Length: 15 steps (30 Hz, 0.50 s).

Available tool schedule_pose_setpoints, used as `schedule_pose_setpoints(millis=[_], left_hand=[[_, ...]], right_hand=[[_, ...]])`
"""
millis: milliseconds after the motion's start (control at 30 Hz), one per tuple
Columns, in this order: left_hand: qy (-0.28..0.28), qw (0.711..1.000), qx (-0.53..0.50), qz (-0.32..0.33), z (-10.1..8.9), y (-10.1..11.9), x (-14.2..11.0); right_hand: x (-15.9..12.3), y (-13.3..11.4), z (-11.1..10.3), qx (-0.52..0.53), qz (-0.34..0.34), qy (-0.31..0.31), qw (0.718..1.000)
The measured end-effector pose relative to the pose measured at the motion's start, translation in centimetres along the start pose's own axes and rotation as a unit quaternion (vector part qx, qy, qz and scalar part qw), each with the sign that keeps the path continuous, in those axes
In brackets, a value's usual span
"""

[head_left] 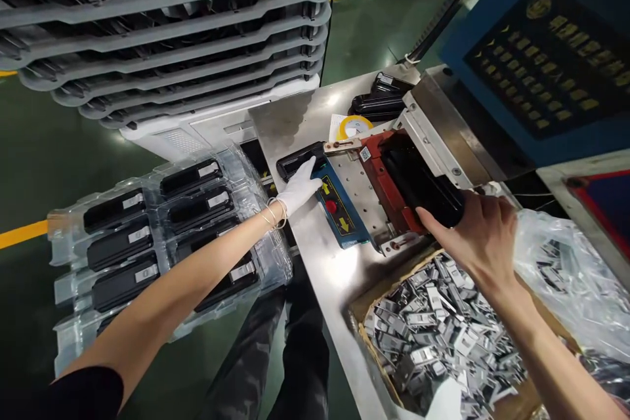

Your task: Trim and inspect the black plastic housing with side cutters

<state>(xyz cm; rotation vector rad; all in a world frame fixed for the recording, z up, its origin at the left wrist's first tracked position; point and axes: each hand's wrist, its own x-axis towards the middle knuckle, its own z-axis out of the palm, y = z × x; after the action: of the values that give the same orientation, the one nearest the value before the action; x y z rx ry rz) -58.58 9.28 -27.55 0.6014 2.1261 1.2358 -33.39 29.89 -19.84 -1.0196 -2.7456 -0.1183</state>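
Note:
My left hand (300,187), in a white glove, is at the near edge of a glossy black casing (293,161) at the metal bench's left edge. Its index finger lies over the casing and its thumb points out apart from it; the other fingers are partly hidden. My bare right hand (480,230) is closed around the near end of a long black casing (418,174). That casing lies in the red fixture (386,180) of a machine. Between the hands is a blue control panel (339,207) with a red button and yellow arrows.
A box of small grey clips (438,315) stands at the near right, beside clear plastic wrapping (566,275). Left of the bench, a clear tray (160,203) holds several black casings. Stacked grey trays (197,33) rise behind. Yellow tape (355,126) lies near more black casings (378,105).

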Motion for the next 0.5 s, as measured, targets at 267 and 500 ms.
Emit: schedule_pose_setpoints(millis=[267,500], left_hand=[[-0.028,0.999,-0.022,-0.014,0.9,0.1,0.8],[-0.049,0.998,-0.044,-0.002,0.9,0.0,1.2]], right_hand=[[1.2,-1.3,-0.2,0.035,0.031,-0.046,0.998],[1.7,-2.0,-0.1,0.1,0.101,-0.106,0.984]])
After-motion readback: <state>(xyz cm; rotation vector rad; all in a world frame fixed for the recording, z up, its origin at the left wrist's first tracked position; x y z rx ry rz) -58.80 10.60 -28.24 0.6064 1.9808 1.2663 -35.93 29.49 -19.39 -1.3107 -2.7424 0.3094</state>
